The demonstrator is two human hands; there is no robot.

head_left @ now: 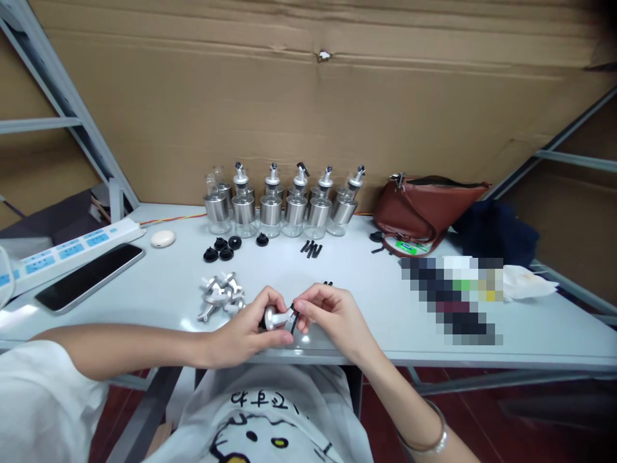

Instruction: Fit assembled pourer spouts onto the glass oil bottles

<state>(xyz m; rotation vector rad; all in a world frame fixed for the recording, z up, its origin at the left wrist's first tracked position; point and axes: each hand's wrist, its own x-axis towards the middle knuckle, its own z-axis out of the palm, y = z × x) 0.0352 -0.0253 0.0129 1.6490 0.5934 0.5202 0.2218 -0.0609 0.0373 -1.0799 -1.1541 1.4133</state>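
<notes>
A silver pourer cap (276, 318) is held just above the near edge of the pale table (366, 302), closed in by the fingers of the left hand (243, 333), which are wrapped around it from the left. A small black piece (294, 317) is pinched between thumb and fingertips of the right hand (332, 314) and is pressed against the cap's right side (whether it is already seated there cannot be told). Both hands are thus closed, each on its own part, and are almost touching one another. Just left of the left hand a loose pile of silver caps (220, 294) is seen on the table. Farther back, black rubber stoppers (222, 247) and short black tubes (311, 248) are laid out in two small groups, well apart from the hands. Behind them a row of glass bottles (284, 206) with steel collars is lined up along the cardboard wall, and a brown bag (424, 209) is set to their right. A phone (89, 276) and a power strip (67, 249) are found at the far left.
</notes>
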